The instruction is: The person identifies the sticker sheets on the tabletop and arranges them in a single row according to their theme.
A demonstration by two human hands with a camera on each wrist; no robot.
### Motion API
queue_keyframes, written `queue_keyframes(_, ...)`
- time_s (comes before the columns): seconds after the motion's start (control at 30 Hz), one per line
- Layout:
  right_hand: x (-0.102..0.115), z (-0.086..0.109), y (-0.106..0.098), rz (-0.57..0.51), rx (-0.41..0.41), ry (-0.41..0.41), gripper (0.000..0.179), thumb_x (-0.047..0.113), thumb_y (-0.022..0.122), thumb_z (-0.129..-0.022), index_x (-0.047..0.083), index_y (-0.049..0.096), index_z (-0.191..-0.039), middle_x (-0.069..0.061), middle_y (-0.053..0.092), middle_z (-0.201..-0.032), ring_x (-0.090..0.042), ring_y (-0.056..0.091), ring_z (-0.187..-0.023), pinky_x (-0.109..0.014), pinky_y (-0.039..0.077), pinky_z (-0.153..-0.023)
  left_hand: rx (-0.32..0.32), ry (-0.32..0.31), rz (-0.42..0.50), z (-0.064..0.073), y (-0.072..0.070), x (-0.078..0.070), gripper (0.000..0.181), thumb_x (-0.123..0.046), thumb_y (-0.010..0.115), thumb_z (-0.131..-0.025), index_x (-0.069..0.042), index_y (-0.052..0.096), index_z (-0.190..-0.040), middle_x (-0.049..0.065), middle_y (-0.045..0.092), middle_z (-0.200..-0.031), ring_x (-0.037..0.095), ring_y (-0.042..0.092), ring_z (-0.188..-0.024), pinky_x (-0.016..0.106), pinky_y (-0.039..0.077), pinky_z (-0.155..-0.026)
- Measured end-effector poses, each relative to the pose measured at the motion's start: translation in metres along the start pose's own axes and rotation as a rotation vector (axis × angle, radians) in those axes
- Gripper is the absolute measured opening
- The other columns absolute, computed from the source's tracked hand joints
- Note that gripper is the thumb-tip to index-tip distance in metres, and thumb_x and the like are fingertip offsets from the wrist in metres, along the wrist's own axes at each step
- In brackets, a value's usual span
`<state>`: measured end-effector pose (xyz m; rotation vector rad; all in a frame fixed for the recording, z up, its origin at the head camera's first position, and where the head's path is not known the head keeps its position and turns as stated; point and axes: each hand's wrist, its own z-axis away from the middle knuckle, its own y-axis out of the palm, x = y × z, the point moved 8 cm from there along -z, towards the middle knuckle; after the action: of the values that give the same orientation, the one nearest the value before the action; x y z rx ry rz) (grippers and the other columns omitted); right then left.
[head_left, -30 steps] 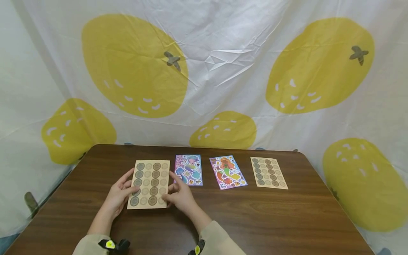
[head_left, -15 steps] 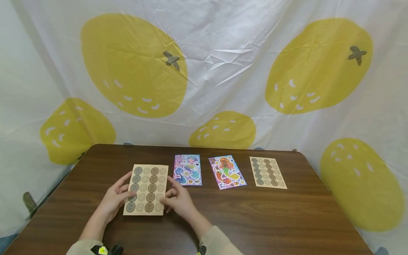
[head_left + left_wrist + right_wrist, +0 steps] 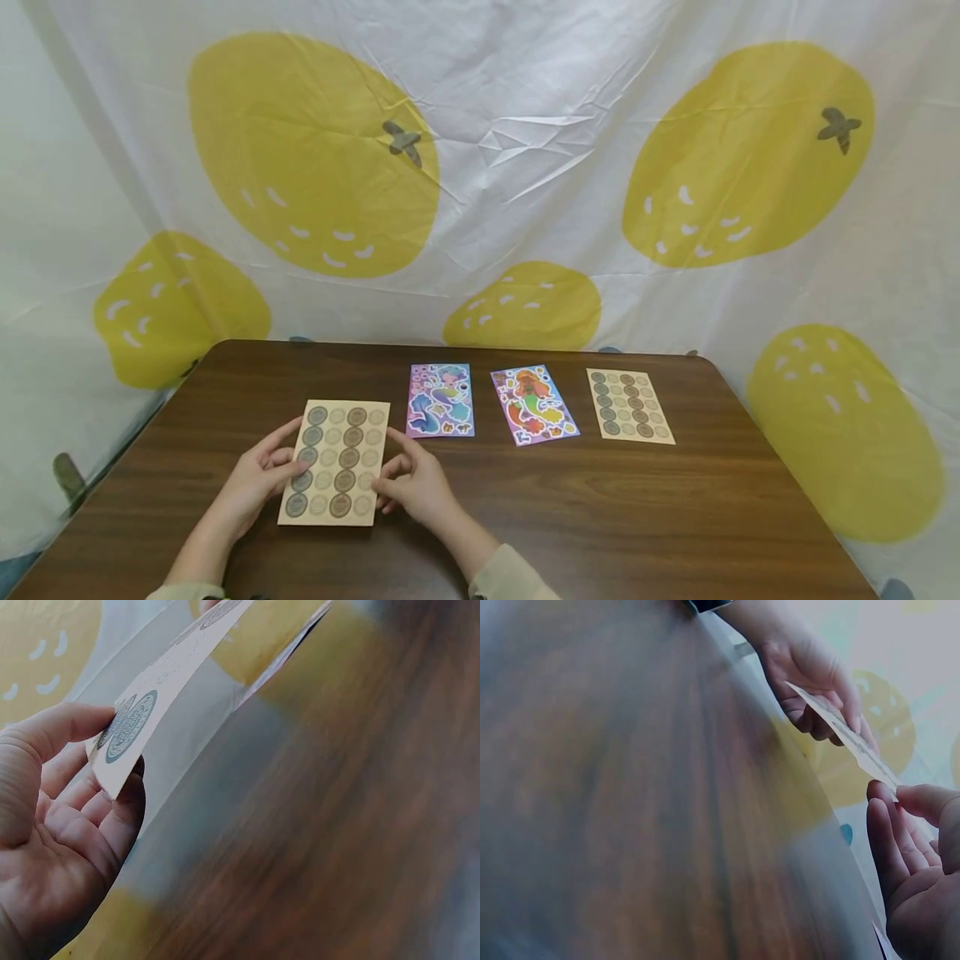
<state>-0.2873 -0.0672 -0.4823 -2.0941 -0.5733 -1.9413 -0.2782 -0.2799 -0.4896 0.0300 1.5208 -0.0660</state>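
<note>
In the head view, the left hand [image 3: 251, 484] and right hand [image 3: 420, 486] are pinching a round-seal sticker sheet [image 3: 334, 463] lower left, two mermaid sheets [image 3: 441, 401] [image 3: 535, 405] and a matching sheet [image 3: 631, 406] already lying centre-right; the left wrist view is showing it raised, upper left, the right one, upper right.
</note>
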Motion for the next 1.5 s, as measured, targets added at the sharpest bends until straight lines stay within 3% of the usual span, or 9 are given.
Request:
queue_keyframes(0.1,-0.001,0.002,0.003,-0.004,0.012,0.004,0.079,-0.015,0.067,-0.077,0.002,0.033,-0.147,-0.006,0.063,-0.073,-0.016,0.061,-0.051,-0.032,0.055,-0.048,-0.002,0.028,-0.062,0.004,-0.003,-0.002,0.075,-0.005,0.067,-0.088,-0.004,0.026,-0.150,0.008,0.066,-0.080,0.013,0.058,-0.059,0.028,0.052,-0.055)
queue_keyframes(0.23,-0.002,0.006,0.007,-0.008,0.024,0.015,0.082,-0.017,0.067,-0.076,0.002,0.031,-0.147,-0.005,0.062,-0.071,-0.015,0.061,-0.050,-0.032,0.055,-0.048,0.000,0.039,-0.138,0.010,-0.006,-0.004,0.075,-0.008,0.070,-0.086,-0.004,0.029,-0.149,0.003,0.059,-0.069,0.008,0.040,-0.047,0.022,0.038,-0.044)
queue_keyframes(0.53,-0.003,0.011,0.016,-0.002,0.024,0.036,0.089,-0.020,0.068,-0.074,0.007,0.028,-0.150,-0.005,0.060,-0.069,-0.019,0.063,-0.051,-0.034,0.055,-0.047,0.059,0.082,-0.178,0.016,-0.012,-0.005,0.074,-0.003,0.069,-0.085,0.003,0.028,-0.147,0.002,0.056,-0.066,0.008,0.042,-0.046,0.024,0.039,-0.041)
queue_keyframes(0.83,-0.010,0.015,0.024,0.029,0.045,0.085,0.088,-0.019,0.068,-0.074,0.008,0.031,-0.149,-0.004,0.060,-0.068,-0.018,0.063,-0.051,-0.033,0.055,-0.047,0.120,0.025,-0.218,0.024,-0.018,-0.001,0.077,-0.008,0.071,-0.085,0.003,0.027,-0.147,0.008,0.060,-0.068,0.010,0.047,-0.047,0.024,0.042,-0.042)
queue_keyframes(1.17,-0.014,0.019,0.028,0.081,0.060,0.092,0.084,-0.016,0.071,-0.075,0.005,0.034,-0.147,-0.003,0.060,-0.066,-0.015,0.060,-0.045,-0.033,0.053,-0.042,0.225,0.099,-0.227,0.029,-0.016,-0.002,0.075,-0.002,0.066,-0.087,0.012,0.021,-0.145,0.008,0.061,-0.067,0.010,0.050,-0.048,0.027,0.044,-0.039)
queue_keyframes(1.5,-0.014,0.021,0.030,0.202,0.047,0.108,0.079,-0.010,0.074,-0.075,0.004,0.039,-0.145,0.001,0.060,-0.064,-0.010,0.052,-0.037,-0.027,0.046,-0.034,0.238,0.045,-0.283,0.032,-0.021,0.001,0.081,-0.007,0.071,-0.084,0.013,0.021,-0.144,0.011,0.065,-0.070,0.014,0.055,-0.049,0.031,0.048,-0.041)
